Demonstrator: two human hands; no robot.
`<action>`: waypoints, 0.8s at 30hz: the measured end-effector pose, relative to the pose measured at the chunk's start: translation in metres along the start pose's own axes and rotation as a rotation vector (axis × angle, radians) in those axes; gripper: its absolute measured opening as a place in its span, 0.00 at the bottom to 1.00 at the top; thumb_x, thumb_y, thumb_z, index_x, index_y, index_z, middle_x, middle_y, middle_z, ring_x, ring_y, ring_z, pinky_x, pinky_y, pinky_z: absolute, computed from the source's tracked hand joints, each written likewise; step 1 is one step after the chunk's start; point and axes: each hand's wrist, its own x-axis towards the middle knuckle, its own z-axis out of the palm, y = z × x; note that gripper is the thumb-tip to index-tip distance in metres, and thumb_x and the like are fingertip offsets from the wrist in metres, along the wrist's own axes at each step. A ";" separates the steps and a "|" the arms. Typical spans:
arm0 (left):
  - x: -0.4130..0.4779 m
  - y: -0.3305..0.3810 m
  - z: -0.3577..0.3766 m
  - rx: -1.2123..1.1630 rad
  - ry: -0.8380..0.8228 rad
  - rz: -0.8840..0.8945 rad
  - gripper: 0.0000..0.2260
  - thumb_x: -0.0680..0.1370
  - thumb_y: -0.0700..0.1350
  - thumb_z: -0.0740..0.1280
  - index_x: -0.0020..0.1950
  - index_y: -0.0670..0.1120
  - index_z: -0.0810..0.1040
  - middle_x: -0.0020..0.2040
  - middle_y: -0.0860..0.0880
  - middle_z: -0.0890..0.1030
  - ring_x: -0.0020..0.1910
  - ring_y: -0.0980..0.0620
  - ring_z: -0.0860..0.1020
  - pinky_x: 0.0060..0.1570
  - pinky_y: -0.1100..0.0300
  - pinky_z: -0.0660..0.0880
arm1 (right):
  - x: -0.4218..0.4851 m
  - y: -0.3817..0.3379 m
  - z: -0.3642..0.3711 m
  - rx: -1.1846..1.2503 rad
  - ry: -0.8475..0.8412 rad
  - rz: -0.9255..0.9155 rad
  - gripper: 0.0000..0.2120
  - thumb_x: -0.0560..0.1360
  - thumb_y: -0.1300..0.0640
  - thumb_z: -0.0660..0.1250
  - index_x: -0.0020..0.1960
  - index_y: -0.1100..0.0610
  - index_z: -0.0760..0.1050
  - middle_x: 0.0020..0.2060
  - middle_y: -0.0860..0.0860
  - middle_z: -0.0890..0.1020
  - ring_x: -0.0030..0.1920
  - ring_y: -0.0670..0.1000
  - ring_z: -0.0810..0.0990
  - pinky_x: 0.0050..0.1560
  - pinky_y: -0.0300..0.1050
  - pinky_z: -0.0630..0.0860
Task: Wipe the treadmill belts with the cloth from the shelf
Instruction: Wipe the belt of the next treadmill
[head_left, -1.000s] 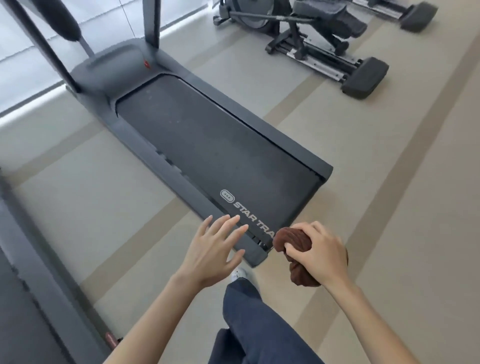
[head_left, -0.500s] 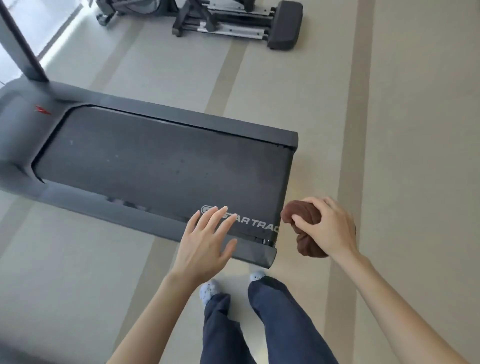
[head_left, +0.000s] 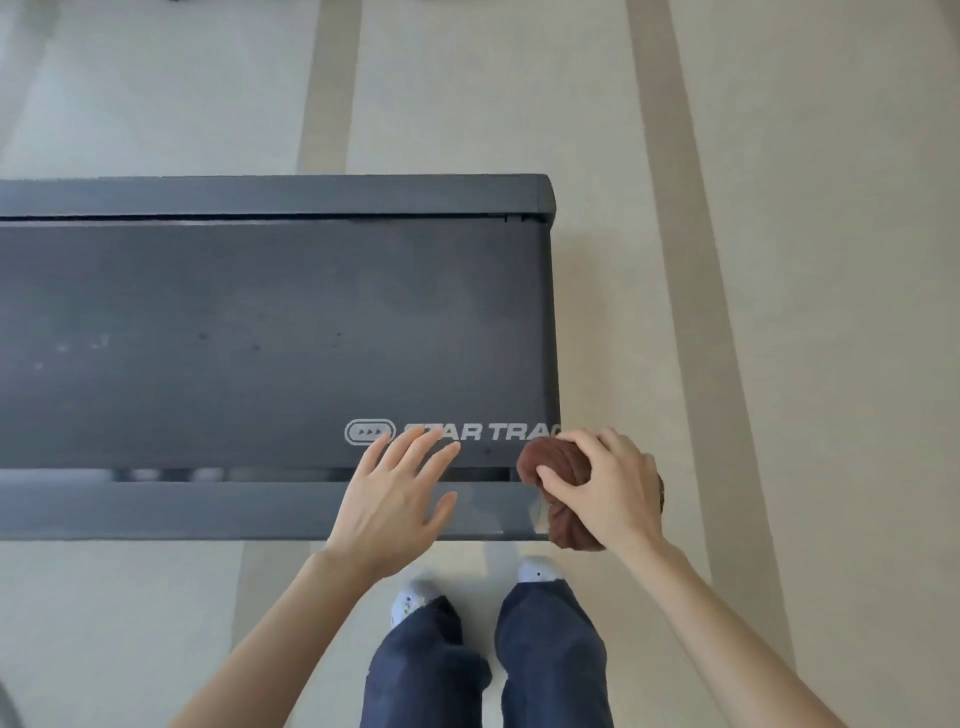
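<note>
We stand at side rail (head_left: 156, 509) near treadmill's end, belt (head_left: 260, 338) unwiped. Right hand (head_left: 608, 493) clutches balled brown cloth (head_left: 566, 525) at deck's corner; left hand (head_left: 395, 504) hovers flat, fingers spread, empty. Risks, as we judge them: wadded cloth covers little belt per pass; loose belt may slide under pressure; specks mid-belt could get missed.

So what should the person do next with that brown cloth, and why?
Probably lower the right hand and press the cloth onto the belt near the logo. The cloth is bunched in that hand at the belt's end, apparently not yet on it, pale specks show on the belt farther along, and the left hand is open and empty.
</note>
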 end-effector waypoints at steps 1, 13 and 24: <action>0.013 -0.007 0.026 0.010 -0.002 0.013 0.23 0.76 0.55 0.55 0.64 0.47 0.76 0.64 0.47 0.77 0.64 0.44 0.74 0.67 0.49 0.64 | 0.009 0.012 0.023 -0.007 0.001 0.000 0.18 0.70 0.39 0.68 0.55 0.47 0.78 0.48 0.49 0.80 0.50 0.55 0.78 0.51 0.51 0.69; 0.165 -0.084 0.290 0.102 0.089 0.119 0.24 0.76 0.55 0.54 0.66 0.46 0.75 0.68 0.48 0.73 0.67 0.46 0.72 0.64 0.45 0.68 | 0.122 0.142 0.258 -0.050 0.192 -0.148 0.21 0.69 0.35 0.60 0.52 0.47 0.79 0.42 0.47 0.77 0.45 0.53 0.77 0.46 0.48 0.69; 0.189 -0.094 0.366 -0.050 0.353 0.137 0.25 0.77 0.52 0.55 0.73 0.47 0.67 0.75 0.51 0.63 0.75 0.50 0.58 0.72 0.45 0.54 | 0.206 0.153 0.310 -0.093 0.598 -0.315 0.15 0.66 0.40 0.67 0.45 0.49 0.80 0.37 0.49 0.77 0.39 0.55 0.78 0.39 0.48 0.70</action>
